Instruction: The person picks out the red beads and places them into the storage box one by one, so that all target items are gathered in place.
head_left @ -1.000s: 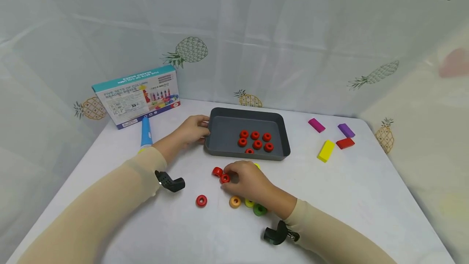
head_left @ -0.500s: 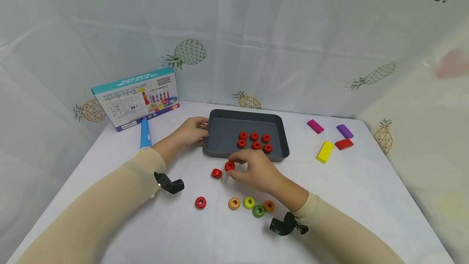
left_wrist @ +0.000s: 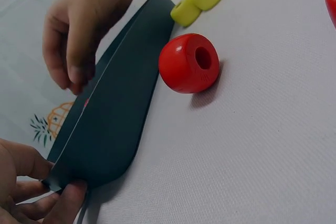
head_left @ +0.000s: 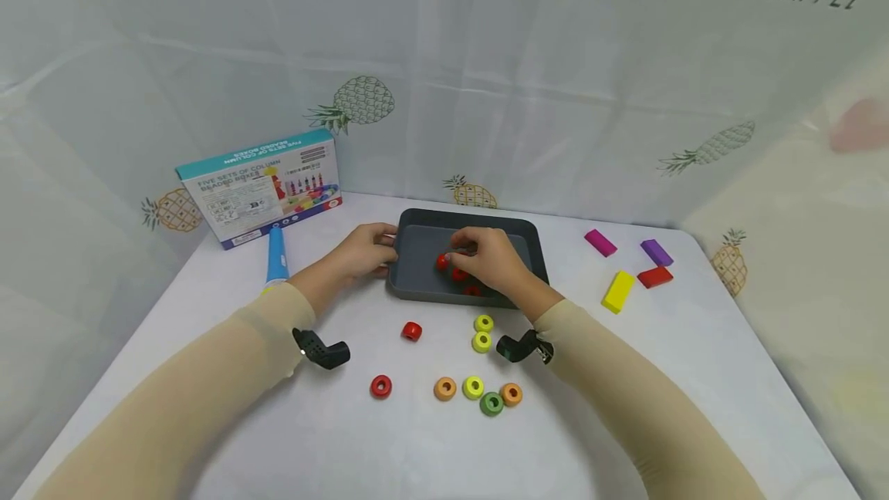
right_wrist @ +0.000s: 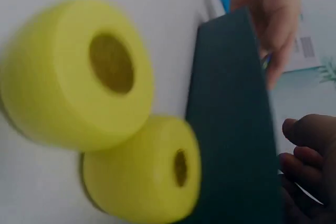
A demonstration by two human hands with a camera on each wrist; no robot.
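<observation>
My left hand [head_left: 361, 251] holds the left end of a dark grey tray [head_left: 427, 295]; in the left wrist view its fingers [left_wrist: 71, 200] lie about the tray's corner. Over the inside of the tray my right hand [head_left: 489, 257] has its fingers bent downward. A red bead [head_left: 441, 261] lies by its thumb tip, with the index fingertip a little apart above it. Other red beads [head_left: 460, 274] in the tray are partly hidden under that hand. On the table in front lie another red bead [head_left: 412, 331] and two touching yellow beads [head_left: 482, 342].
Nearer the front are a red ring bead [head_left: 380, 386], an orange bead [head_left: 445, 389] and a green bead [head_left: 491, 404]. Coloured blocks [head_left: 618, 292] lie to the right. At the back left stand a printed box [head_left: 264, 187] and a blue tube [head_left: 276, 253].
My right hand has carried a red bead from the table into the tray, and its thumb and index finger have moved apart from around it. My left hand stays at the tray's left end.
</observation>
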